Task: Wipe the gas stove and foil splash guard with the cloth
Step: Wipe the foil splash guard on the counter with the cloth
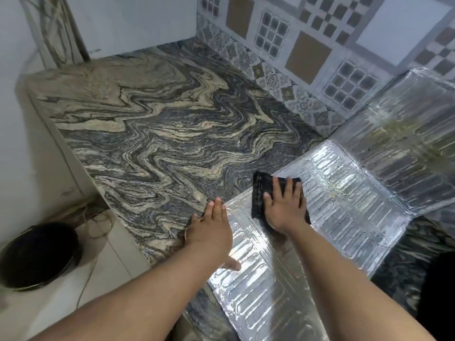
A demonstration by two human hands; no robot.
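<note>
The foil splash guard [344, 193] lies across the marbled countertop [160, 134], long axis running from near edge toward the tiled wall [307, 45], while the right hand [283, 205], fingers spread, presses a folded dark cloth [261, 190] flat on it and the left hand [211, 230], fingers together, steadies its left edge.

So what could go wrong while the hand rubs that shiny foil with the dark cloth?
The foil guard lies flat and looks thin, so pressing hard with the cloth under the right hand might crumple or tear it. The left hand holds only one edge, so the sheet could perhaps slide on the smooth countertop. Its near end seems to overhang the counter's edge and might bend down.
</note>
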